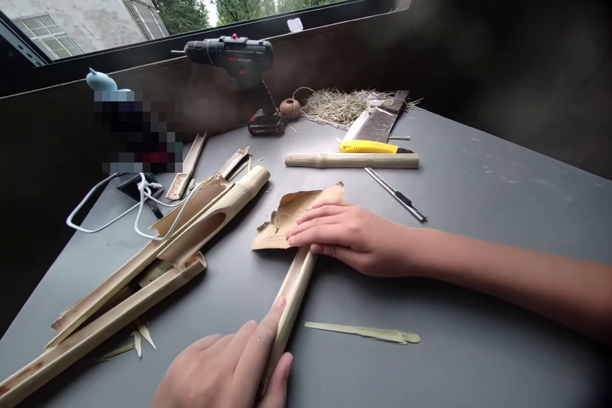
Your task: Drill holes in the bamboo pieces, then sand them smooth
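Note:
My left hand (229,366) grips the near end of a split bamboo strip (294,290), its index finger lying along the top. The strip points away from me across the grey table. Over its far end lies a torn, creased piece of sandpaper (287,213), tan printed back facing up. My right hand (342,233) presses the sandpaper onto the bamboo, fingers together and laid across it; the thumb is mostly hidden. A thin bamboo sliver (363,331) rests to the right of the strip.
Split bamboo pieces (191,229) and a white cable (141,204) lie left. Farther back are a cordless drill (243,70), twine ball (289,108), dried straw (329,107), cleaver (377,122), yellow-handled knife (368,147), bamboo stick (354,160) and slim cutter (396,194).

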The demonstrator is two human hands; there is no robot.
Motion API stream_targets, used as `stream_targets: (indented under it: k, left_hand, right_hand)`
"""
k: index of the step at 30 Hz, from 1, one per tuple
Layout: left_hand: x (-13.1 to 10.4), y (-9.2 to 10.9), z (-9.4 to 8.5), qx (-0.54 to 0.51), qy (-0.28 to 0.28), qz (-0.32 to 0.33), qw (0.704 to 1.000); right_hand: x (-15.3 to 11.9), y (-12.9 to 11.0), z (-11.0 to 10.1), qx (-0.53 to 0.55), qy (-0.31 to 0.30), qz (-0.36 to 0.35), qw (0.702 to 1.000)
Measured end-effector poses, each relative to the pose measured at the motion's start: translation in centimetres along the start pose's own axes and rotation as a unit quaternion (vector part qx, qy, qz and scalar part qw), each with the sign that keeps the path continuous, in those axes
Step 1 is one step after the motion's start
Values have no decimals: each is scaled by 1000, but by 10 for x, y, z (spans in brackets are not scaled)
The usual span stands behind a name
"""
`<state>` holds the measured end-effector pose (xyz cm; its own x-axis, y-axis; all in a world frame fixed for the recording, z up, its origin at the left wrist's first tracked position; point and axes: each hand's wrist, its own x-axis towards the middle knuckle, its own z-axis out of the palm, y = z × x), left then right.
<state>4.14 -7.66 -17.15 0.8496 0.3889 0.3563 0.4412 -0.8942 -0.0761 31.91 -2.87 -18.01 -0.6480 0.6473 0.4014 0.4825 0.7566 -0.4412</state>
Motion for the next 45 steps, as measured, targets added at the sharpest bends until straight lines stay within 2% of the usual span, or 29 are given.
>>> stream_targets:
  k: [3, 5, 7, 10, 20, 26, 30, 38, 40, 42, 45]
  left_hand:
    - [2, -6, -4, -102, -59, -84, 989]
    - [4, -13, -8, -181, -88, -167, 965]
    - [5, -19, -11, -238, -91, -237, 938]
    - [7, -22, -12, -299, -68, -274, 912]
    - [6, -20, -9, -332, -51, -273, 902]
    - [2, -21, -7, -294, -82, -221, 926]
    - [3, -23, -8, -288, -76, -191, 935]
    - [1, -21, -8, -312, -57, -220, 923]
    - [-1, -21, -6, -291, -53, -201, 934]
    - [-3, -23, -5, -263, -54, -155, 951]
    - [-5, -27, -2, -238, -48, -104, 964]
  right_hand:
    - [-2, -3, 5, -32, 4, -19, 999]
    - [-3, 4, 5, -52, 16, -9, 999]
    - [-5, 12, 4, -59, 20, 2, 998]
    - [-6, 19, 1, -61, 16, 22, 998]
    - [-9, 24, 1, -84, 5, 29, 996]
    - [-9, 30, -1, -89, 10, 68, 994]
    - [-9, 28, 0, -85, 13, 68, 994]
    - [-9, 33, 0, -77, 17, 69, 994]
    - [-9, 34, -1, -78, 15, 70, 994]
    - [-9, 29, -1, -80, 16, 75, 994]
    - [-8, 10, 4, -81, 9, 66, 995]
